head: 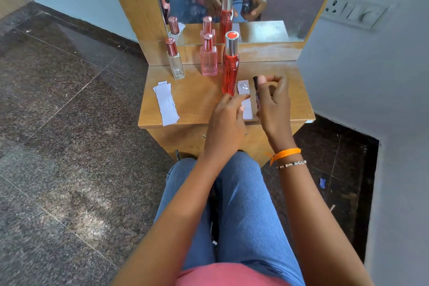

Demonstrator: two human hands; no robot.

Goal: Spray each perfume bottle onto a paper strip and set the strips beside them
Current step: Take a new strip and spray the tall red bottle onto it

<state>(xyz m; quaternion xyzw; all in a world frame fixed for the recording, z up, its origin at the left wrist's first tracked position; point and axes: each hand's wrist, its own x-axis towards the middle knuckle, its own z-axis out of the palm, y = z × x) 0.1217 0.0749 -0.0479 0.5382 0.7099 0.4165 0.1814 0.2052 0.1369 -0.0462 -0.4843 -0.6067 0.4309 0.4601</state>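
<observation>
Gripping a slim dark perfume bottle (256, 93) upright, R hand (274, 104) curls round it over the wooden table (192, 100); L hand (226, 118), fingers relaxed, touches a paper strip (245, 100) w/ wet spot beside tall red bottle (230, 65)
</observation>
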